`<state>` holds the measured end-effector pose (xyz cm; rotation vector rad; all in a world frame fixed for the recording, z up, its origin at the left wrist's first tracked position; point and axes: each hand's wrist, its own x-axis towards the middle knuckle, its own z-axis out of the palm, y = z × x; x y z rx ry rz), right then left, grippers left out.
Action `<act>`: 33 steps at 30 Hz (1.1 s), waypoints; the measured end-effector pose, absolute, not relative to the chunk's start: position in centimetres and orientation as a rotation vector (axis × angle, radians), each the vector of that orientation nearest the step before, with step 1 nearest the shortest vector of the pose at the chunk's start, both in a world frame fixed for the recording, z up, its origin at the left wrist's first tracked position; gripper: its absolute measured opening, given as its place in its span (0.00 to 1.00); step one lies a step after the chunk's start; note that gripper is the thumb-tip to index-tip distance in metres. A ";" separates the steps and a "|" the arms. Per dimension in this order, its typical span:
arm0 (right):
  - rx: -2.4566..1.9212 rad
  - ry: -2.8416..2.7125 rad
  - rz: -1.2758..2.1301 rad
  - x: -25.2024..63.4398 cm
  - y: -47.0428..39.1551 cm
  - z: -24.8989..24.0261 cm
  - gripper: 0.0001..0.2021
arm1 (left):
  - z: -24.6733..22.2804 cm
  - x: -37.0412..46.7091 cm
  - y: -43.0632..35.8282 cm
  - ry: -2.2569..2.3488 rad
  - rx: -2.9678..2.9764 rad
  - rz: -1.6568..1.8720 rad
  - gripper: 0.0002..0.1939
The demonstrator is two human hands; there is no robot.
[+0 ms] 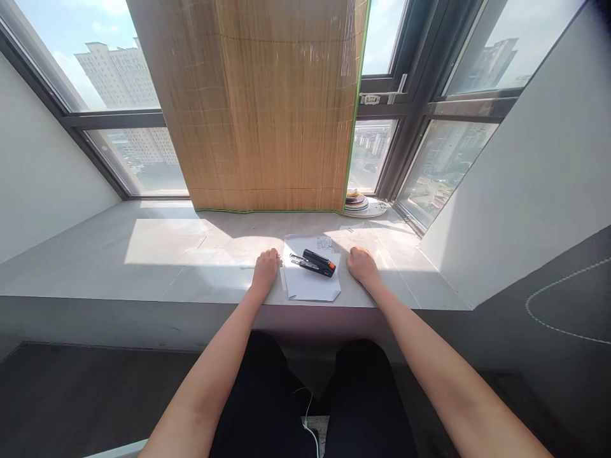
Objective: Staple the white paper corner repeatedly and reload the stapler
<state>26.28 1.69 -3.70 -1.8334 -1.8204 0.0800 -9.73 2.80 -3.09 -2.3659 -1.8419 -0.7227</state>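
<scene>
A black stapler with an orange-red part at one end lies on white sheets of paper; its arms are spread apart and a metal strip shows. Left of the sheets, my left hand rests on the sill with its fingers closed. Something tiny may be at its fingertips, too small to name. My right hand is curled into a fist on the sill, right of the sheets and apart from the stapler. No object shows in it.
The pale window sill has a front edge just below the papers. A bamboo mat hangs before the window. Stacked round items stand at the back right, and a small thing lies nearer. A white cable runs between my legs.
</scene>
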 end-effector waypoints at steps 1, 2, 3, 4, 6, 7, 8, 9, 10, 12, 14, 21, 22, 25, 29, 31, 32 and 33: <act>-1.741 -1.789 0.137 26.0 1.5 -3.6 0.08 | -3.1 -9.7 2.8 -1.816 -2.391 -0.752 0.06; -1.625 -1.758 0.216 25.6 1.3 -3.5 0.08 | -3.0 -9.7 2.8 -1.784 -2.418 -0.785 0.07; -1.497 -1.733 0.305 25.1 1.0 -3.5 0.10 | -3.0 -9.8 2.7 -1.749 -2.441 -0.828 0.07; -1.377 -1.721 0.389 24.4 0.6 -3.5 0.12 | -2.9 -9.8 2.7 -1.712 -2.462 -0.879 0.07; -1.211 -1.758 0.497 22.8 -0.1 -3.6 0.18 | -2.8 -10.0 2.5 -1.640 -2.514 -0.994 0.10; -1.167 -1.801 0.505 22.0 -0.3 -3.7 0.20 | -2.8 -10.1 2.4 -1.610 -2.543 -1.052 0.12; -1.148 -1.844 0.489 21.4 -0.5 -3.9 0.22 | -2.8 -10.2 2.3 -1.586 -2.570 -1.104 0.14; -1.148 -1.878 0.464 21.0 -0.6 -4.0 0.23 | -2.7 -10.3 2.2 -1.573 -2.583 -1.154 0.15; -1.158 -1.904 0.446 20.7 -0.7 -4.2 0.23 | -2.7 -10.3 2.1 -1.574 -2.578 -1.205 0.15; -1.196 -1.942 0.432 20.5 -0.6 -4.5 0.25 | -2.7 -10.1 1.9 -1.602 -2.533 -1.309 0.14; -1.242 -1.982 0.429 20.5 -0.5 -4.6 0.27 | -2.8 -9.6 1.8 -1.640 -2.512 -1.390 0.12; -1.323 -2.004 0.436 20.6 -0.7 -4.0 0.22 | -2.8 -7.5 2.3 -1.660 -2.554 -1.260 0.10; -1.318 -1.984 0.449 20.7 -0.8 -4.0 0.21 | -2.7 -7.5 2.2 -1.631 -2.559 -1.243 0.10; -1.288 -1.942 0.483 21.0 -1.0 -3.7 0.20 | -2.3 -7.6 1.8 -1.506 -2.591 -1.261 0.08; -1.240 -1.934 0.544 20.9 -1.3 -3.3 0.21 | -2.0 -7.7 1.5 -1.404 -2.650 -1.234 0.10; -1.222 -1.935 0.566 20.9 -1.5 -3.2 0.21 | -2.1 -7.6 1.6 -1.377 -2.688 -1.181 0.10; -1.215 -1.935 0.574 20.9 -1.5 -3.2 0.21 | -2.2 -7.5 1.6 -1.372 -2.692 -1.157 0.10; -1.209 -1.935 0.579 20.9 -1.5 -3.2 0.21 | -2.3 -7.5 1.7 -1.373 -2.685 -1.144 0.10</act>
